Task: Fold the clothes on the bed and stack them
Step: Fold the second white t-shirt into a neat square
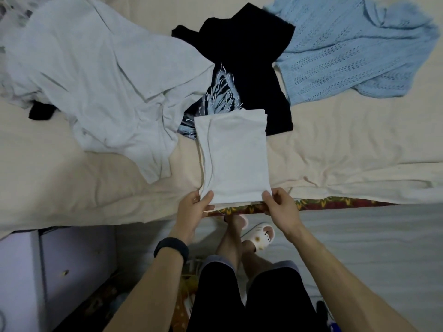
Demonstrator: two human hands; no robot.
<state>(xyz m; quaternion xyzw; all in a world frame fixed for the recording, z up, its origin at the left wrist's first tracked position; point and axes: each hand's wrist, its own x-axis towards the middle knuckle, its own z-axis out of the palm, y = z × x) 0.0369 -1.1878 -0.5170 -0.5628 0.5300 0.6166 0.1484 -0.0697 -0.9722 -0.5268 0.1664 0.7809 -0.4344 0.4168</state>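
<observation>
Folded white garment (233, 159), long axis running away from me on the bed (335, 144): my left hand (194, 207) and right hand (279, 204) pinch its near corners.

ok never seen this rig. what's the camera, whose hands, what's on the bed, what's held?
No robot here: one wide-angle camera worn on a person's head, looking down at their own bare hands. The left hand and right hand each pinch a near corner of a folded white garment lying on the cream bed sheet. Beyond it, unfolded: a pale grey garment on the left, a black top with a light blue print in the middle, a light blue knit on the right.
</observation>
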